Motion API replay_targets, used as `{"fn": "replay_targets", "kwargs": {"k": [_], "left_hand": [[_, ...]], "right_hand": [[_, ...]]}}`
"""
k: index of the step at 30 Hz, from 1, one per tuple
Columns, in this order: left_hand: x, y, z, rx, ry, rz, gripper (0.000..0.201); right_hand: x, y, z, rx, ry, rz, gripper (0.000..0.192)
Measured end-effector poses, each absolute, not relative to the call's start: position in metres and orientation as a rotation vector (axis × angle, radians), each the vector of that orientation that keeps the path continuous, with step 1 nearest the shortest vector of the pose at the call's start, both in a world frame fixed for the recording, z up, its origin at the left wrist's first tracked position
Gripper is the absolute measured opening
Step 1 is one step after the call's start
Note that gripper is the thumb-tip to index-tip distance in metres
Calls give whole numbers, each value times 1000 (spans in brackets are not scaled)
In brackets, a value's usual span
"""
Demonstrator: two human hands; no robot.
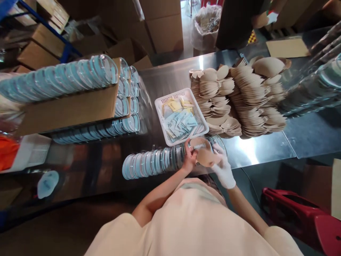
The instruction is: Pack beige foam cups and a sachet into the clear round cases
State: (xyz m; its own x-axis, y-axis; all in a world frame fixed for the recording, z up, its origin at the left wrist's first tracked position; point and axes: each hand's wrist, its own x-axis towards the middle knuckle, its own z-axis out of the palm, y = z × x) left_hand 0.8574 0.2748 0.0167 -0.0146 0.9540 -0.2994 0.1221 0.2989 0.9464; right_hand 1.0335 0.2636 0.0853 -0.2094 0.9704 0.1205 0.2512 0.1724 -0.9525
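A pair of beige bra cups [205,158] is held between my two hands, close in front of my body at the table's near edge. My bare left hand [188,159] is closed on the left side of the cups. On the right side, my right hand [223,169], in a white glove, grips the other cup. A pale strip shows inside the upper cup, too small to make out. Just behind the hands lies a row of round clear cases [154,163] with light blue insides. Beyond it stands a white plastic basket [159,106] with blue and yellow packets [181,122].
Nested beige cups [250,99] are stacked at the right of the metal table [165,76]. More clear cases [80,73] stand in rows at the left with cardboard between. A red plastic stool [293,209] is at lower right. Another person's hand [261,19] shows at top right.
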Motion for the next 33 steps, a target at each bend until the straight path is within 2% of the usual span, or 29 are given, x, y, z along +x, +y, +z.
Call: {"fn": "replay_targets", "kwargs": {"k": [3,5,8,12,16,20,22,27,31,33], "left_hand": [[871,252,14,1174,1523,967,51],[871,239,12,1230,1575,890,42],[846,233,11,1301,1540,852,55],[775,258,9,1671,1463,757,49],[728,291,-4,1906,1243,487,84],[725,297,-16,1887,1220,467,104],[727,294,-18,1891,1214,479,107],[721,292,-19,1918,1186,491,104],[727,293,-21,1925,1172,479,98],[730,291,-17,1934,1162,474,92]], "right_hand": [[1027,249,51,-1537,-1089,1245,74],[1021,237,33,-1588,-888,1360,88],[1018,221,22,-1672,-837,1350,82],[1007,222,30,-1799,-1262,930,72],[957,254,32,-1833,-1850,791,65],[905,287,13,-2002,-2129,706,41],[900,288,-2,-1962,-2136,581,38],[937,247,-45,-1641,-1977,323,44],[950,229,-57,-1813,-1955,318,27],[952,233,-51,-1901,-1969,349,25]]}}
